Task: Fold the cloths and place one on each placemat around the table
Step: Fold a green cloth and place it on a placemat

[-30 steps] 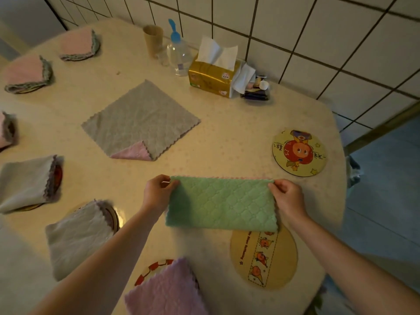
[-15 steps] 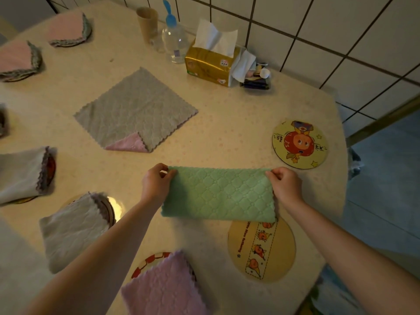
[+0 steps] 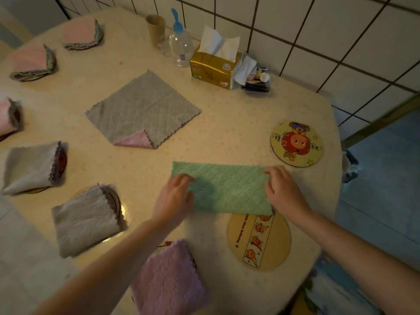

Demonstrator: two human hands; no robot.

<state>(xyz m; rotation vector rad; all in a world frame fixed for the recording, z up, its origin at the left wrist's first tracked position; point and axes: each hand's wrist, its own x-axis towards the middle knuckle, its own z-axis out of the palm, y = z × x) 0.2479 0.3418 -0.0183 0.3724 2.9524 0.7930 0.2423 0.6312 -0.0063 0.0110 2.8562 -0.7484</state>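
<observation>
The green cloth [image 3: 225, 187], folded into a long strip, lies flat on the table [image 3: 238, 123]. Its near right corner overlaps the rim of a yellow mat [image 3: 259, 239]. The left hand [image 3: 175, 196] rests on the strip's left end with its fingers curled down on the fabric; the right hand [image 3: 284, 189] presses the right end, fingers bent over the edge. Whether either hand pinches the cloth or only presses it I cannot tell.

Beyond the strip a grey cloth [image 3: 143, 110] lies unfolded, one corner turned back to show pink. To the right an orange-faced mat [image 3: 296, 143] sits bare. Nearest the camera a folded lilac cloth [image 3: 168, 280] covers most of a mat. On the left, two folded grey cloths [image 3: 84, 219] [image 3: 31, 167] and three pink ones [image 3: 31, 61] [image 3: 83, 34] [image 3: 6, 117] lie on their mats along the table's edge.

By the wall stand a paper cup [image 3: 155, 29], a clear bottle [image 3: 180, 44] with a blue top, a gold tissue pack [image 3: 216, 67] and some small dark items [image 3: 256, 84] I cannot make out.

The table is cream with a faint speckle and rounded corners. The wall is white tile with dark grout; the floor at right looks blue.
</observation>
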